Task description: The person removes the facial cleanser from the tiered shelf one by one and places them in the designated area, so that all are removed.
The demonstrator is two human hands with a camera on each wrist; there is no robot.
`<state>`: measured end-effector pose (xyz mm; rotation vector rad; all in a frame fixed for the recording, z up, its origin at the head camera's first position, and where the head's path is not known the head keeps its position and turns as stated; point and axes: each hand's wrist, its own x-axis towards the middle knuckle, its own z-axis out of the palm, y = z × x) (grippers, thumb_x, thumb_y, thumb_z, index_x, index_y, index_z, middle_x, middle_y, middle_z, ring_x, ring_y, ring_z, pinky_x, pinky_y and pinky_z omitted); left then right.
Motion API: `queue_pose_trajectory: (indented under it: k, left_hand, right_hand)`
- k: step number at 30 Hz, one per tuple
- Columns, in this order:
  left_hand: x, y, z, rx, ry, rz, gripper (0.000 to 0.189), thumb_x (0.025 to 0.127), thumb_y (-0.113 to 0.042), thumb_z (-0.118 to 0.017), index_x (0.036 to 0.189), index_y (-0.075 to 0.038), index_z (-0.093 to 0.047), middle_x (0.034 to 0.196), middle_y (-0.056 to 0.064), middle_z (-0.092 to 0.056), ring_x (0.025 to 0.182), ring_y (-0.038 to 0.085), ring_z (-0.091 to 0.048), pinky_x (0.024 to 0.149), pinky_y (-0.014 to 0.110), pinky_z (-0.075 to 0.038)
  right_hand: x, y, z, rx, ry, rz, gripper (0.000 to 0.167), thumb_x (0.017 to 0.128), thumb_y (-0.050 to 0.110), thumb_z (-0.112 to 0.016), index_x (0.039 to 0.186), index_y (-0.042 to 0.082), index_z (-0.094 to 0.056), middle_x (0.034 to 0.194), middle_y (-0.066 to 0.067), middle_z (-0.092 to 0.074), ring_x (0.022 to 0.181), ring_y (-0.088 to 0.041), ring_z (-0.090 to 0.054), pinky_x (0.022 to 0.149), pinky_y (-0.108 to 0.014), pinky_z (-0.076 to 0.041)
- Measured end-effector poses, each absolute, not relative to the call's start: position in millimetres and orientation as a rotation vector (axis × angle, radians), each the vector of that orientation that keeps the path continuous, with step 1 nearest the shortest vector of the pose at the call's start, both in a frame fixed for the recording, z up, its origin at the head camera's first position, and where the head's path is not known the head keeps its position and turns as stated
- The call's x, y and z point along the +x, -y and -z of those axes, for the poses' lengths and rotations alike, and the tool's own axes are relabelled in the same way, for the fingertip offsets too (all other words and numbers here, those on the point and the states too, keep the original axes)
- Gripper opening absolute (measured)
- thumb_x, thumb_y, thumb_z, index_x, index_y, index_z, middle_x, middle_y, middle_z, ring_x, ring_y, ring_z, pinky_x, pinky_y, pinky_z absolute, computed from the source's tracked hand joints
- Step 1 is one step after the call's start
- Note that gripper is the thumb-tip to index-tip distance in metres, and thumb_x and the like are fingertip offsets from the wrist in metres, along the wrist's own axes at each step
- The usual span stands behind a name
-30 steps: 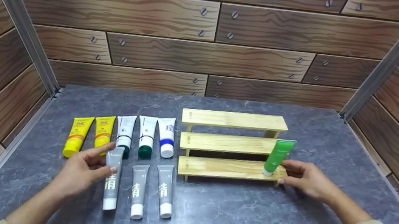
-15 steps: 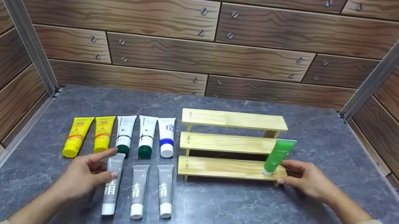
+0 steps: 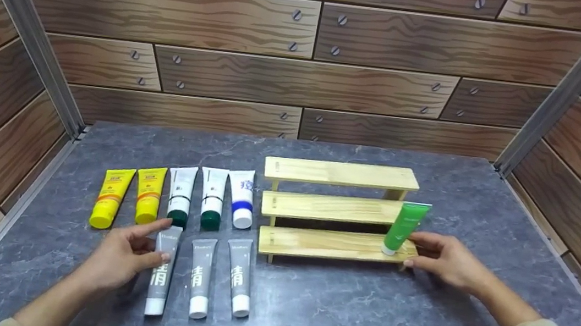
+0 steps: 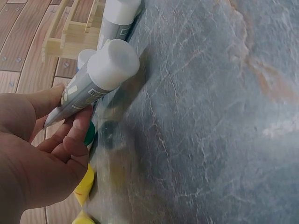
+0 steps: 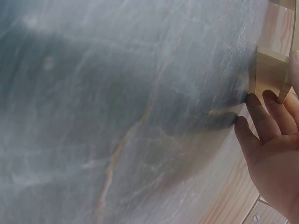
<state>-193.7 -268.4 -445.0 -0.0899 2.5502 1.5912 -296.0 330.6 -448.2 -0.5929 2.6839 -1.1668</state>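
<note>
Near the front left, my left hand (image 3: 115, 258) pinches a grey tube (image 3: 161, 280) with a white cap between thumb and fingers. In the left wrist view the tube's white cap (image 4: 114, 65) points away from the palm; whether it touches the table I cannot tell. Two like grey tubes, a middle one (image 3: 201, 277) and a right one (image 3: 239, 278), lie beside it. My right hand (image 3: 450, 263) grips the right end of the lowest step of a three-step wooden stand (image 3: 314, 243), thumb in front and fingers behind. A green tube (image 3: 406, 228) leans on that step's right end.
Behind the grey tubes lie two yellow tubes (image 3: 113, 196), two white tubes with green caps (image 3: 213, 198) and a white tube with a blue band (image 3: 242, 198). The marbled table (image 3: 337, 324) is walled by wood-patterned panels (image 3: 241, 24).
My left hand has brought the grey tube slightly toward the front edge, in line with the other grey tubes. The right hand, the stand and the green tube stay put.
</note>
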Motion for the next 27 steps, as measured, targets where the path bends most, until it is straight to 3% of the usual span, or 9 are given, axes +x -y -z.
queue_pose_trajectory:
  k: [6, 10, 14, 21, 25, 27]
  left_hand:
    - [-197, 272, 447, -0.104, -2.57, -1.534, 0.065, 0.095, -0.012, -0.082, 0.154, -0.01, -0.057, 0.136, 0.019, -0.067, 0.098, 0.024, -0.063, 0.077, 0.032, -0.057]
    - [-198, 273, 451, -0.094, -2.582, -1.527, 0.062, 0.095, -0.014, -0.082, 0.152, -0.008, -0.058, 0.143, 0.02, -0.064, 0.103, 0.024, -0.064, 0.081, 0.033, -0.058]
    - [-199, 272, 453, -0.115, -2.598, -1.514, 0.059, 0.095, -0.014, -0.082, 0.15, -0.007, -0.061, 0.139, 0.018, -0.067, 0.101, 0.023, -0.064, 0.081, 0.034, -0.057]
    - [-199, 269, 458, -0.122, -2.637, -1.47, 0.053, 0.096, -0.013, -0.08, 0.147, -0.006, -0.063, 0.145, 0.018, -0.063, 0.11, 0.024, -0.062, 0.093, 0.04, -0.056]
    - [-199, 268, 459, -0.122, -2.635, -1.467, 0.052, 0.097, -0.013, -0.079, 0.146, -0.005, -0.063, 0.146, 0.018, -0.063, 0.111, 0.024, -0.062, 0.092, 0.039, -0.056]
    - [-199, 268, 459, -0.139, -2.627, -1.469, 0.052, 0.097, -0.012, -0.078, 0.146, -0.005, -0.063, 0.145, 0.017, -0.064, 0.108, 0.023, -0.062, 0.088, 0.036, -0.055]
  right_hand:
    - [-297, -331, 448, -0.569, -2.659, 1.196, 0.062, 0.093, 0.017, -0.083, 0.141, -0.014, -0.058, 0.136, -0.031, -0.065, 0.123, -0.044, -0.066, 0.096, -0.02, -0.053]
    - [-298, -331, 449, -0.57, -2.68, 1.17, 0.062, 0.093, 0.018, -0.084, 0.14, -0.013, -0.059, 0.135, -0.03, -0.066, 0.122, -0.043, -0.066, 0.098, -0.023, -0.054]
    - [-297, -331, 448, -0.572, -2.693, 1.153, 0.062, 0.093, 0.02, -0.084, 0.14, -0.012, -0.059, 0.135, -0.03, -0.066, 0.122, -0.042, -0.067, 0.099, -0.028, -0.055]
    - [-297, -331, 449, -0.564, -2.693, 1.148, 0.063, 0.093, 0.02, -0.084, 0.141, -0.012, -0.059, 0.135, -0.03, -0.065, 0.122, -0.042, -0.067, 0.101, -0.035, -0.055]
    - [-297, -331, 448, -0.562, -2.695, 1.143, 0.063, 0.093, 0.02, -0.083, 0.141, -0.012, -0.059, 0.136, -0.03, -0.065, 0.122, -0.042, -0.067, 0.103, -0.041, -0.054]
    - [-297, -331, 448, -0.563, -2.695, 1.144, 0.063, 0.093, 0.021, -0.083, 0.141, -0.012, -0.059, 0.135, -0.03, -0.065, 0.122, -0.042, -0.067, 0.103, -0.038, -0.055]
